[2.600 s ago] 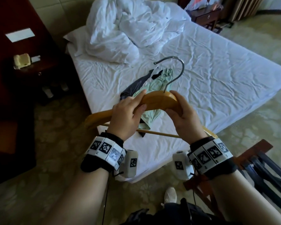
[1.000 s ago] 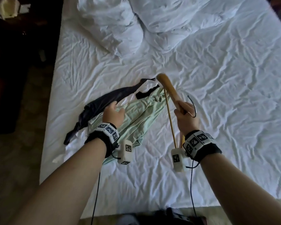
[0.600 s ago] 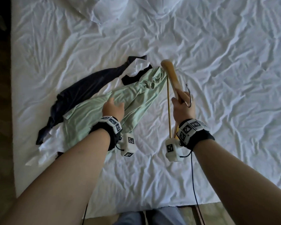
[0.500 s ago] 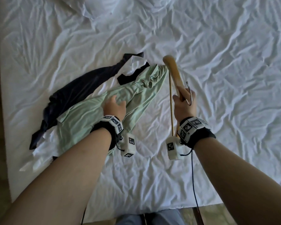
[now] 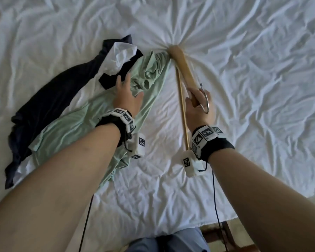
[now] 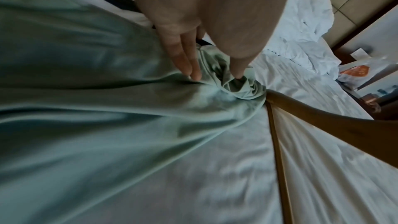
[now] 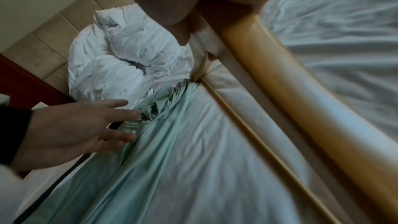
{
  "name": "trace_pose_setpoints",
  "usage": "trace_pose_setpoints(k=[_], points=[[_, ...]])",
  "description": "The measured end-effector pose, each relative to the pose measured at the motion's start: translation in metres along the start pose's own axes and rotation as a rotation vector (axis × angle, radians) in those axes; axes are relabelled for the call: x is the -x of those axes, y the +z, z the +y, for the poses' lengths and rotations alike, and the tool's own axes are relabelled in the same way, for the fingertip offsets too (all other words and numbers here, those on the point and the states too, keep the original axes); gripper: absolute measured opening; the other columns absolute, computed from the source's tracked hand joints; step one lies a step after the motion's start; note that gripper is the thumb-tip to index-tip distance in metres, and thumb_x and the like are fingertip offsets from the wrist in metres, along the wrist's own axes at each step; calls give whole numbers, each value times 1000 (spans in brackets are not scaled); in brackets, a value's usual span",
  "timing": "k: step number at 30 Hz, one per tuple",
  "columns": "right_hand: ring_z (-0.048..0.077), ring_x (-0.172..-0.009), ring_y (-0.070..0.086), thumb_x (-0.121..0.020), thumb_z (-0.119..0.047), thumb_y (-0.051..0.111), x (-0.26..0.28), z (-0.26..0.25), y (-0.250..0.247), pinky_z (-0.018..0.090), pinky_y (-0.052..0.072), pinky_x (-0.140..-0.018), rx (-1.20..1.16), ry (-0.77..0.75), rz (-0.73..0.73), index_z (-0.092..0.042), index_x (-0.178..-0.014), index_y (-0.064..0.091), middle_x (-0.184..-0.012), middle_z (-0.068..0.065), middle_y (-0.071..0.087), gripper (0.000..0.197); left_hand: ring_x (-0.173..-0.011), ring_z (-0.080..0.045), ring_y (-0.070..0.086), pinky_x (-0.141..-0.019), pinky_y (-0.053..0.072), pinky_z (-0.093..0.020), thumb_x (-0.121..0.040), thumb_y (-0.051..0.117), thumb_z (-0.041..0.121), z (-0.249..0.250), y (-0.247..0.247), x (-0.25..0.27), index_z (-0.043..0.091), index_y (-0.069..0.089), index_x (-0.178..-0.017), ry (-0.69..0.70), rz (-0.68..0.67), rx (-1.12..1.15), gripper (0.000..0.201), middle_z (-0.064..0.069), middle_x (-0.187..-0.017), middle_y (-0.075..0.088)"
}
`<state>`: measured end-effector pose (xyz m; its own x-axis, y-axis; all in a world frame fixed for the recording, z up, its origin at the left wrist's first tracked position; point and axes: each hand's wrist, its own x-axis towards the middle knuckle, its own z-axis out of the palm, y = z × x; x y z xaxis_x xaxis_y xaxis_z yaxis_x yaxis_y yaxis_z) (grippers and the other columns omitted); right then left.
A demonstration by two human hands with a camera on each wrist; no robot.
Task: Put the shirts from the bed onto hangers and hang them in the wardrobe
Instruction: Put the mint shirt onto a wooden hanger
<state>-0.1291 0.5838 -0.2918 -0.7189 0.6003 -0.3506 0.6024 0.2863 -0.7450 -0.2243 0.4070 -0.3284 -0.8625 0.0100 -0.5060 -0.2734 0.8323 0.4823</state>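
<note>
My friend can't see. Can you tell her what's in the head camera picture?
A person's right hand grips a wooden hanger whose far end presses into a white bed. The left hand, fingers straight, reaches over a crumpled green shirt, which lies beside a dark shirt.

Your forearms are bare. On each wrist you wear a black band ringed with white blocks carrying black square-patterned markers, the left band (image 5: pixel 116 122) and the right band (image 5: pixel 210 140). A small white camera box (image 5: pixel 139 145) hangs under each wrist, trailing a thin black cable (image 5: pixel 215 197). Grey-blue trousers (image 5: pixel 169 241) show below.
</note>
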Motion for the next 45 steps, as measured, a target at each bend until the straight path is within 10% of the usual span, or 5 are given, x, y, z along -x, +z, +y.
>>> trace_pose_setpoints(k=[9, 20, 29, 36, 45], points=[[22, -89, 63, -89, -13, 58, -1, 7, 13, 38, 54, -76, -8, -20, -7, -28, -110, 68, -125, -6, 53, 28, -120, -32, 53, -100, 43, -38, -94, 55, 41, -8, 8, -17, 13, 46, -139, -31, -14, -3, 54, -12, -131, 59], [-2, -69, 50, -87, -17, 60, -9, 14, 18, -1, 32, -64, 38, 21, 61, -18, -115, 65, -90, -19, 55, 28, -48, -5, 40, -50, 34, -21, -92, 58, 46, -52, -8, 41, 15, 52, -64, -124, 71, 276, 42, 6, -54, 46], [20, -95, 54, -91, -11, 51, 22, -12, 36, 18, 38, -83, 262, -86, -42, -23, -123, 61, -133, 5, 43, 35, -68, -23, 50, -59, 31, -29, -96, 52, 25, -130, -48, 124, 12, 57, -68, -307, 158, 242, 31, -1, -64, 55], [20, -93, 52, -89, -3, 54, 90, -22, 58, 25, 43, -83, 353, -242, -213, -23, -125, 60, -139, 5, 38, 42, -95, -34, 60, -78, 47, -32, -89, 54, 22, -198, -57, 188, 6, 67, -98, -447, -348, -334, 23, -15, -103, 65], [13, -86, 53, -90, -7, 55, 120, 2, 65, 23, 46, -82, 175, -218, -176, -22, -121, 63, -131, 4, 43, 36, -104, -29, 59, -92, 50, -40, -86, 58, 35, -194, -35, 174, 12, 59, -117, -321, 155, 225, 38, -11, -115, 62]])
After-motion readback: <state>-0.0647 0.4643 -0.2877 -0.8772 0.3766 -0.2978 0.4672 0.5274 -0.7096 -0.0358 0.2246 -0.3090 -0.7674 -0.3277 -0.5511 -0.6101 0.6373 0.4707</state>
